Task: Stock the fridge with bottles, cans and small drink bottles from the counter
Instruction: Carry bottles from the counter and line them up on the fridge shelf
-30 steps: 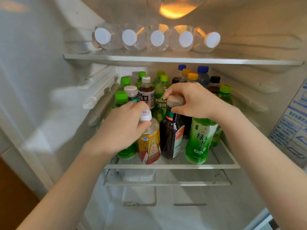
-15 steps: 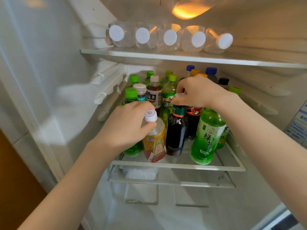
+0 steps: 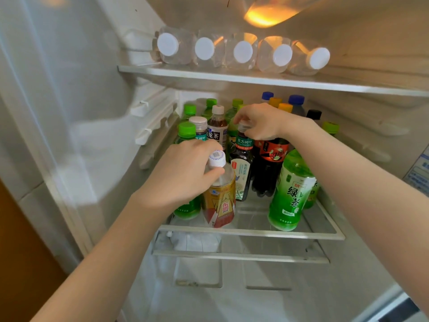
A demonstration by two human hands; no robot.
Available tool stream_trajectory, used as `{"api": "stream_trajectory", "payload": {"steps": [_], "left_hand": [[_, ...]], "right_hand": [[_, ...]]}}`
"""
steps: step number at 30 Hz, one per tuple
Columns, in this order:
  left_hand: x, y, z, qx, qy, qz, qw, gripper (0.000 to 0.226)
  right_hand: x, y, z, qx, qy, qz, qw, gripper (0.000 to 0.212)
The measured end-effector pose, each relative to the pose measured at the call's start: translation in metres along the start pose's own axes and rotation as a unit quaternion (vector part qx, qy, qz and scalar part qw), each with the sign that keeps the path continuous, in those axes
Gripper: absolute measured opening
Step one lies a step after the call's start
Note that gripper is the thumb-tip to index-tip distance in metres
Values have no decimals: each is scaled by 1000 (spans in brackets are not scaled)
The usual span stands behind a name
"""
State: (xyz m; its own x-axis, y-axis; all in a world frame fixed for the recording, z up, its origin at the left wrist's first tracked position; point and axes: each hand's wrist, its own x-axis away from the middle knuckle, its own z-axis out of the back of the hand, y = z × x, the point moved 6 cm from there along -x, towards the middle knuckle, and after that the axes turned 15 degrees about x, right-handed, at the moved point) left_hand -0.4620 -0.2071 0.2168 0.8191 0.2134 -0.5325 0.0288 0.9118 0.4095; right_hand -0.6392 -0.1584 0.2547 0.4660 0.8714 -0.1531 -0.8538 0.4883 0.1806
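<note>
My left hand grips the neck of a yellow-and-red labelled bottle with a white cap, standing at the front of the fridge's middle glass shelf. My right hand holds the top of a dark tea bottle with a teal label, set further back among the others. A dark cola bottle stands right of it. A green tea bottle stands at the front right. Many green-, blue-, orange- and black-capped bottles fill the back of the shelf.
Several clear water bottles lie on their sides on the upper shelf, white caps forward. The fridge wall with shelf rails is at left. Below the middle shelf sits a lower rack over a white packet.
My right hand has pushed the dark tea bottle back from the shelf's front edge, deeper among the other bottles. My left hand keeps its hold on the yellow bottle's neck.
</note>
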Motion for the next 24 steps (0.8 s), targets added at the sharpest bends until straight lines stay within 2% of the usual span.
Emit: {"api": "stream_trajectory", "payload": {"steps": [11,13,14,16,18,20,24], "left_hand": [[-25,0,-24,39,-43,-20,998,47],[-32,-1,-29,64,-72,-6,995,47],[-36,-1,-31,79,-83,-1,993,45],[-46,-3,-31,92,-96,3,991,41],[-59,-5,-29,92,-95,14,991,42],[-76,-7,-27,97,-86,28,991,45],[-116,-9,-30,112,-84,55,989,46]], "right_hand": [[8,3,2,-10,25,-14,1000,65],[27,9,13,-28,86,-36,995,65],[41,12,20,-32,148,-49,987,62],[78,15,30,-33,304,-83,949,48],[114,18,27,-15,427,-144,893,30],[133,24,11,-22,466,-209,860,22],[133,39,-21,-111,435,-265,854,23]]}}
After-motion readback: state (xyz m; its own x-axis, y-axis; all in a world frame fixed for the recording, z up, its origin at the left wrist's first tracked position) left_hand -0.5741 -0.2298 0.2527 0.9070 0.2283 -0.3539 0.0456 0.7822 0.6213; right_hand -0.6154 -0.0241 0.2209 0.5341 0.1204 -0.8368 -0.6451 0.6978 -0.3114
